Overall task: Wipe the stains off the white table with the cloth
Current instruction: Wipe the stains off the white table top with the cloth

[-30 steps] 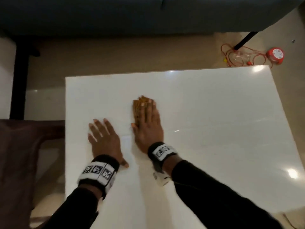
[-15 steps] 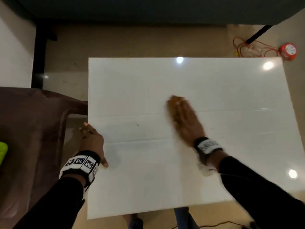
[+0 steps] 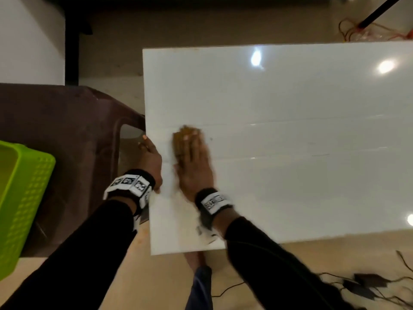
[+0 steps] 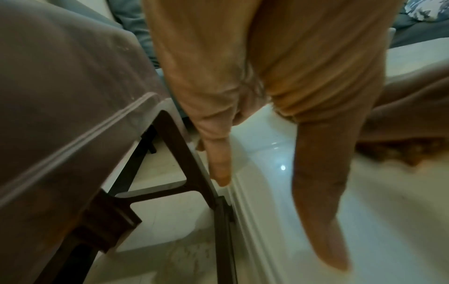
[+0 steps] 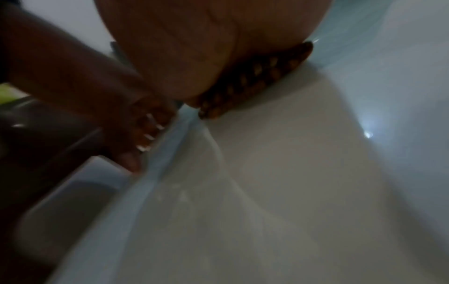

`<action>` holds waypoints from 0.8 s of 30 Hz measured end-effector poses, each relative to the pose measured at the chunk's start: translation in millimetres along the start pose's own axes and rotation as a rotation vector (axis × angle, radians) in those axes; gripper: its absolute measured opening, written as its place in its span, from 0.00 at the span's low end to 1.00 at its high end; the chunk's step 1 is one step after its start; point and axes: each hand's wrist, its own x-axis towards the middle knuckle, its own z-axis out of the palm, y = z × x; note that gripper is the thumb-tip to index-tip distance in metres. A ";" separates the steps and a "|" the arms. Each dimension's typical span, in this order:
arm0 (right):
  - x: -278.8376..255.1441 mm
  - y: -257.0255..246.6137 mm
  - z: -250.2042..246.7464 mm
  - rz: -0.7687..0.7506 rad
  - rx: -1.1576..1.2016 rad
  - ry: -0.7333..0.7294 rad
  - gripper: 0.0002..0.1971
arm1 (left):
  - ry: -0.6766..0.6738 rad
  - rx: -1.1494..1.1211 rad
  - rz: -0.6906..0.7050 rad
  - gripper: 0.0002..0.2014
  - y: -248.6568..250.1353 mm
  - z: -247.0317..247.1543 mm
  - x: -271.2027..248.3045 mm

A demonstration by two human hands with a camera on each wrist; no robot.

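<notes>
The white table (image 3: pixel 290 108) fills the middle and right of the head view. My right hand (image 3: pixel 192 162) lies flat on the orange-brown cloth (image 3: pixel 186 132) and presses it down close to the table's left edge. The right wrist view shows the cloth (image 5: pixel 255 80) squeezed under my palm. My left hand (image 3: pixel 150 157) sits at the table's left edge. Its thumb (image 4: pixel 320 192) lies on the top and its index finger (image 4: pixel 218 167) runs straight along the rim. A small dark speck (image 3: pixel 211 138) marks the surface just right of the cloth.
A brown plastic chair (image 3: pixel 67 130) stands against the table's left side, with a green basket (image 3: pixel 22 198) on it. Black cables (image 3: pixel 368 285) lie on the floor at the near right, and orange wire (image 3: pixel 368 32) beyond the far edge. My leg (image 3: pixel 199 280) shows below the near edge.
My right hand slid the cloth to the right, then back left to near the table's edge. My left hand moved off the tabletop to the left edge. The view shifted left.
</notes>
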 end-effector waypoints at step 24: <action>-117.4 16.0 11.7 0.049 -0.019 0.075 0.40 | 0.047 -0.074 -0.034 0.57 -11.4 64.8 -32.5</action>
